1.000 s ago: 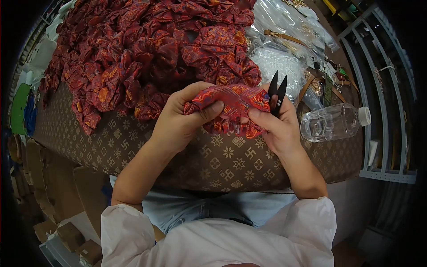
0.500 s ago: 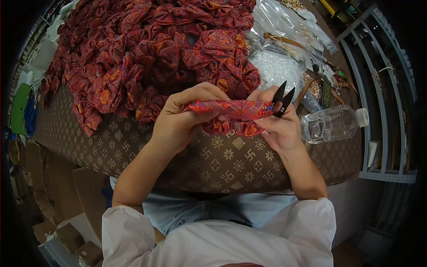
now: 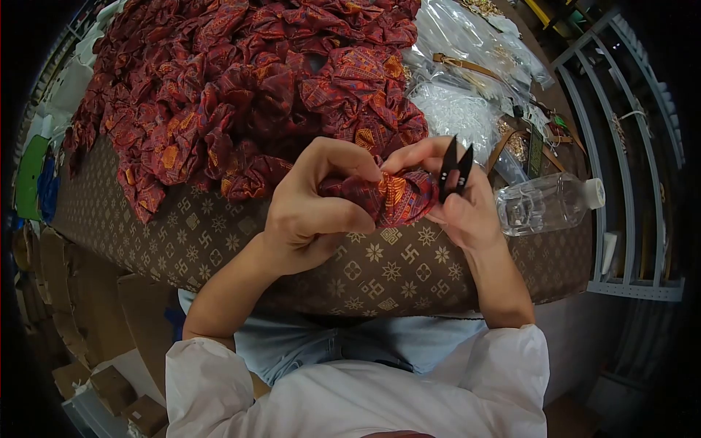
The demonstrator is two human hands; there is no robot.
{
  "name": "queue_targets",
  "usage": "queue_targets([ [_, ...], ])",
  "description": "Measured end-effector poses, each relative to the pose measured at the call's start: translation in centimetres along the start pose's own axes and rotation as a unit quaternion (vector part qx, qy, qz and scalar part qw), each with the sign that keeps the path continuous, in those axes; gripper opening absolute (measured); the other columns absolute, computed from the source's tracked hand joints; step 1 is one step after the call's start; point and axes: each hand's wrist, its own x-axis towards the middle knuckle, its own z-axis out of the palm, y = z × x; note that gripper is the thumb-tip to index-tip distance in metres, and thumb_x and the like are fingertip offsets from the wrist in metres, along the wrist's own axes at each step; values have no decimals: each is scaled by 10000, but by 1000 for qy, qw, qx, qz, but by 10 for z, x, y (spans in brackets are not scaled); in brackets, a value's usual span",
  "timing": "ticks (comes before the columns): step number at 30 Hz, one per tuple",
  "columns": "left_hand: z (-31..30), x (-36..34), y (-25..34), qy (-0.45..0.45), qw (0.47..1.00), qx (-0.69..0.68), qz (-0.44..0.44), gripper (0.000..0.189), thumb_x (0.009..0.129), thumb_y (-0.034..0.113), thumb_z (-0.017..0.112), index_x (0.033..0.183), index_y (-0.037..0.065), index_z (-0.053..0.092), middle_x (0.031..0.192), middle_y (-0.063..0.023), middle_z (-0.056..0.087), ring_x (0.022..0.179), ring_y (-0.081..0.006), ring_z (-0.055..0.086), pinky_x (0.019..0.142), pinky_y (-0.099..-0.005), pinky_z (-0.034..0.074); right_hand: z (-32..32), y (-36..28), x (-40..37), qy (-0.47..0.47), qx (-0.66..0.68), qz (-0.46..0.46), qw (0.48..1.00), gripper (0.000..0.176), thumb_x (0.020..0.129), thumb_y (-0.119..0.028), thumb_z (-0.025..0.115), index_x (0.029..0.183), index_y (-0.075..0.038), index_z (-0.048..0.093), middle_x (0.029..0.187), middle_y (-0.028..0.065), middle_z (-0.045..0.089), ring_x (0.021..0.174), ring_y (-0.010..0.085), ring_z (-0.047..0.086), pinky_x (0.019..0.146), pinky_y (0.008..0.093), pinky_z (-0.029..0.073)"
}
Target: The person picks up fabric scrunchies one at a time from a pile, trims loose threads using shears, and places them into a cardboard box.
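Between my two hands is a red patterned scrunchie (image 3: 398,198), bunched up above the near part of the table. My left hand (image 3: 314,201) curls its fingers and thumb around the left side of it. With its fingers, my right hand (image 3: 467,201) grips the right side. Black thread snips (image 3: 454,171) also sit in my right hand, blades pointing up and away from me. Just beyond my hands lies a large heap of the same red patterned gathered fabric (image 3: 241,80).
A clear plastic bottle (image 3: 544,204) with a white cap lies right of my right hand. Clear plastic bags (image 3: 456,109) and a brown strap (image 3: 467,66) are at the back right. A brown patterned cloth (image 3: 372,270) covers the table. A grey metal rack (image 3: 621,219) stands at the right.
The scrunchie, stretched out flat between my hands before, is now bunched together. My hands have come closer to each other, and the snips have tilted more upright.
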Motion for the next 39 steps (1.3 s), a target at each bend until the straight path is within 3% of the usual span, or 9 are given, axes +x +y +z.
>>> queue_targets([
  [2,0,-1,0,-22,1000,4,1,214,494,-56,510,650,58,600,966,-136,454,879,-248,504,763,-309,413,-3,9,0,2,-273,-75,959,267,716,-99,652,933,1,533,938,75,543,869,142,512,804,258,400],
  [5,2,0,-3,9,998,-60,-21,234,499,-90,489,637,60,604,969,-129,453,884,-231,500,770,-301,409,-6,4,-2,27,-280,-39,959,248,728,-99,648,932,-6,541,886,44,553,800,100,518,712,217,423],
  [11,8,-4,-17,36,968,-231,-87,257,537,-139,468,615,60,610,974,-103,466,899,-191,487,793,-283,394,-6,8,-5,63,-175,-4,983,208,739,-113,648,902,-18,560,778,2,548,676,51,492,591,174,391],
  [18,12,-5,-22,36,938,-314,-145,233,560,-147,485,620,42,608,954,-98,487,915,-165,475,796,-252,379,-3,1,-7,96,-133,60,985,202,740,-105,642,905,-23,560,698,-15,531,547,24,431,463,155,305],
  [23,15,-7,-21,52,872,-427,-234,206,616,-126,482,637,33,610,978,-104,476,879,-143,474,730,-227,385,-4,2,-6,112,-26,102,988,165,747,-81,624,886,-25,555,662,-13,512,452,13,348,389,168,220],
  [30,15,-9,-25,56,829,-494,-256,200,599,-109,481,662,27,613,992,-103,474,853,-131,478,721,-229,388,-2,0,-6,129,-20,116,985,171,738,-73,626,887,-25,558,649,-17,502,442,13,337,386,168,212],
  [33,10,-8,-25,35,859,-450,-241,190,588,-100,509,694,25,605,1008,-98,480,889,-138,481,743,-242,394,-2,-2,-7,117,-39,117,985,154,744,-87,623,873,-28,562,686,-8,524,501,24,404,431,161,288],
  [35,2,5,-11,-29,954,-223,-201,183,620,-87,530,753,25,588,1024,-95,486,947,-143,471,776,-260,392,2,-2,-7,139,-225,41,963,140,746,-84,625,858,-27,563,729,-3,543,596,43,469,523,164,363],
  [39,0,13,6,27,877,-390,-279,155,669,-49,576,804,25,570,991,-93,511,921,-135,493,757,-253,407,1,4,-6,110,-295,-77,946,140,709,-28,634,829,-18,561,792,50,555,693,100,514,631,215,404],
])
